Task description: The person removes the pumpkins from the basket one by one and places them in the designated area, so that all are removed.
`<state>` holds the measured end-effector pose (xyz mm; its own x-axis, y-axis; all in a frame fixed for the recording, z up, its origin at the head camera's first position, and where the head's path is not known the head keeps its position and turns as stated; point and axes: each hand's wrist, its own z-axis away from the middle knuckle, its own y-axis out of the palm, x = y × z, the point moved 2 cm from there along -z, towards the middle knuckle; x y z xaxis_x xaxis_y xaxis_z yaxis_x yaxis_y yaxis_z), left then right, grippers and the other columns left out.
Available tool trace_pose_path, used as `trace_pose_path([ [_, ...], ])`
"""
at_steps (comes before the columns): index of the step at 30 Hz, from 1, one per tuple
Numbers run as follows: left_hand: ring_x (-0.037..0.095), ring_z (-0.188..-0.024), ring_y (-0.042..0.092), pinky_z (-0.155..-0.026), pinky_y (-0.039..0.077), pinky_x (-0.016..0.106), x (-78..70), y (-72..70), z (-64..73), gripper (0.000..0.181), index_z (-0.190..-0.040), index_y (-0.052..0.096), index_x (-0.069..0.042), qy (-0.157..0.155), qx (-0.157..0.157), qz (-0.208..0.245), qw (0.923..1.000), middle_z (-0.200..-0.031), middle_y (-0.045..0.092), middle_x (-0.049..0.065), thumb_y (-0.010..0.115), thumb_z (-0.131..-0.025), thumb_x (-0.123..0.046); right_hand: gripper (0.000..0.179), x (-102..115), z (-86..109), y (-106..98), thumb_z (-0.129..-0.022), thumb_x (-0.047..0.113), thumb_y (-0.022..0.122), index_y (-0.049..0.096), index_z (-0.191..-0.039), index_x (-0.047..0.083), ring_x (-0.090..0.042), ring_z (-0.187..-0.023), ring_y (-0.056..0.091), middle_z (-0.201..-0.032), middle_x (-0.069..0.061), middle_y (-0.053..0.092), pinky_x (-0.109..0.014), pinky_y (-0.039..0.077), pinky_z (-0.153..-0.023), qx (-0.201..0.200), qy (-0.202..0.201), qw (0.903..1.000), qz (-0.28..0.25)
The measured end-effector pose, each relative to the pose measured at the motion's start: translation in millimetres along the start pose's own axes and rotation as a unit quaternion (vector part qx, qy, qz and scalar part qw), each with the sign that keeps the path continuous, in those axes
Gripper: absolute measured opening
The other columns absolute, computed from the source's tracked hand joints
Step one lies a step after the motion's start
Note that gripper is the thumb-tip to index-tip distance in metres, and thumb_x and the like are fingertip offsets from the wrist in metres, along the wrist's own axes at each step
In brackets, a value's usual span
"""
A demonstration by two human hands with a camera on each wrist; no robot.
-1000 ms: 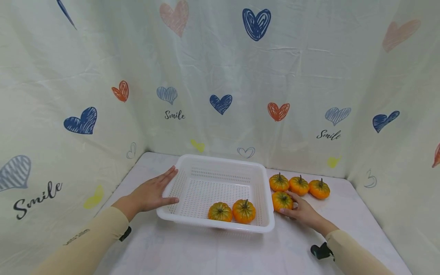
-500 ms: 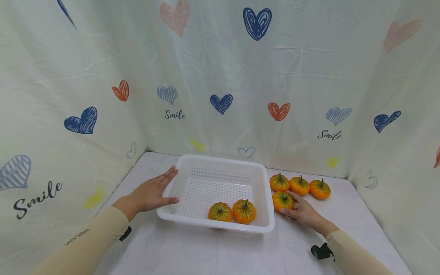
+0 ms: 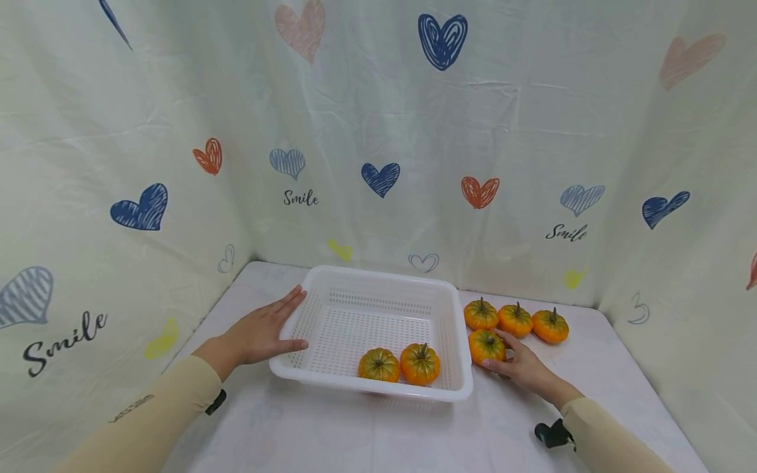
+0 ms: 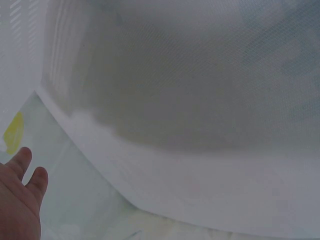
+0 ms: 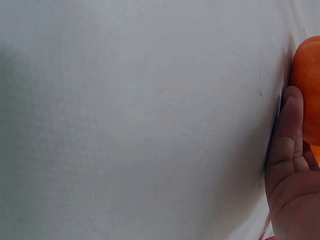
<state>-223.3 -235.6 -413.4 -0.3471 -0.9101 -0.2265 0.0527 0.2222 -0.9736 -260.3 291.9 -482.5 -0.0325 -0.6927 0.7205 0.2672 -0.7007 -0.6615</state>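
Note:
A white plastic basket with slotted walls stands on the table, with two small orange pumpkins inside, one on the left and one on the right. My left hand rests at the basket's left rim, fingers straight and thumb spread over the edge. In the left wrist view only part of this hand shows. Just outside the basket's right wall, my right hand grips another small pumpkin from its right side, thumb at the front and fingers behind. The right wrist view shows the thumb against the orange skin.
Three more small pumpkins, at left, middle and right, sit in a row behind the held one. A white cloth covers the table. A curtain with printed hearts encloses the back and sides.

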Motion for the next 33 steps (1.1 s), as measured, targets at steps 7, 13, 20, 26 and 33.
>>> trace_pose_path([
  [7, 0.037, -0.144, 0.03, -0.109, 0.032, 0.061, 1.3, 1.9, -0.2, 0.105, -0.16, 0.018, -0.008, -0.005, 0.002, -0.002, 1.0, -0.166, 0.012, 0.009, 0.051, -0.086, -0.075, 0.095, 0.8, 0.5, -0.3, -0.083, 0.047, 0.079, 0.03, -0.153, 0.005, -0.036, -0.109, 0.056, -0.14, -0.032, 0.044, -0.048, 0.055, -0.088, 0.0, -0.004, 1.0, 0.0],
  [13, 0.036, -0.145, 0.028, -0.11, 0.032, 0.06, 2.7, 3.2, 0.0, 0.105, -0.16, 0.017, -0.008, -0.006, 0.004, -0.004, 1.0, -0.166, 0.011, 0.009, 0.051, -0.086, -0.075, 0.096, 2.8, 2.3, -0.1, -0.082, 0.047, 0.079, 0.03, -0.153, 0.005, -0.028, -0.1, 0.059, -0.137, -0.031, 0.047, -0.045, 0.057, -0.085, 0.001, -0.003, 1.0, -0.007],
  [20, 0.037, -0.144, 0.03, -0.109, 0.033, 0.06, 1.1, 0.9, 0.1, 0.103, -0.159, 0.018, -0.007, 0.002, -0.001, -0.004, 1.0, -0.166, 0.012, 0.01, 0.052, -0.088, -0.073, 0.094, 1.6, 1.2, 0.3, -0.083, 0.045, 0.079, 0.029, -0.153, 0.005, -0.025, -0.095, 0.06, -0.137, -0.031, 0.047, -0.043, 0.057, -0.083, 0.001, -0.001, 1.0, -0.007],
  [26, 0.037, -0.144, 0.03, -0.11, 0.033, 0.059, 0.4, -0.6, 0.1, 0.102, -0.159, 0.018, -0.007, 0.0, 0.003, -0.003, 1.0, -0.166, 0.012, 0.01, 0.053, -0.088, -0.071, 0.094, 0.7, 0.6, 0.9, -0.084, 0.044, 0.079, 0.029, -0.153, 0.005, -0.026, -0.096, 0.06, -0.137, -0.031, 0.046, -0.043, 0.057, -0.083, -0.002, 0.004, 1.0, -0.008],
  [33, 0.037, -0.144, 0.03, -0.109, 0.033, 0.06, 0.2, -0.9, 0.3, 0.104, -0.16, 0.018, -0.008, -0.004, 0.004, -0.005, 1.0, -0.166, 0.012, 0.01, 0.051, -0.087, -0.074, 0.094, -0.6, 0.0, 2.2, -0.084, 0.046, 0.078, 0.029, -0.154, 0.007, -0.027, -0.098, 0.061, -0.142, -0.032, 0.042, -0.044, 0.057, -0.085, -0.003, 0.006, 0.9999, -0.009],
])
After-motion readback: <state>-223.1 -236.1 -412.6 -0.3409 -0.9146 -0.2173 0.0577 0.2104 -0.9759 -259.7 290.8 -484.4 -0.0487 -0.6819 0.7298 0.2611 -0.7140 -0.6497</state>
